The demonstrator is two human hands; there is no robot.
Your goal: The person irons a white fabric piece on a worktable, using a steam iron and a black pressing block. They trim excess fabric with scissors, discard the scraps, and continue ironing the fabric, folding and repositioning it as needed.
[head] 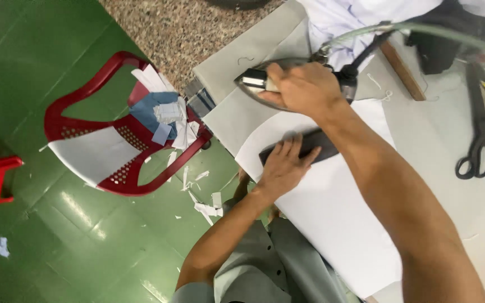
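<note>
So, surface (450,213): padded and pale, runs out of frame on the right;
white sheet (332,213): spread flat;
iron (265,78): right hand (304,90) wrapped round its handle, soleplate mostly hidden;
dark strip (321,143): left hand (282,165) flat on it, probably pinning it; material hard to tell;
scissors (478,140): parked aside

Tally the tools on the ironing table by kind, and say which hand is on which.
Iron: 1, gripped by the right hand
Dark strip: 1, pressed flat by the left hand
Black scissors: 1, lying untouched
Wooden stick: 1, untouched
Total: 4
</note>
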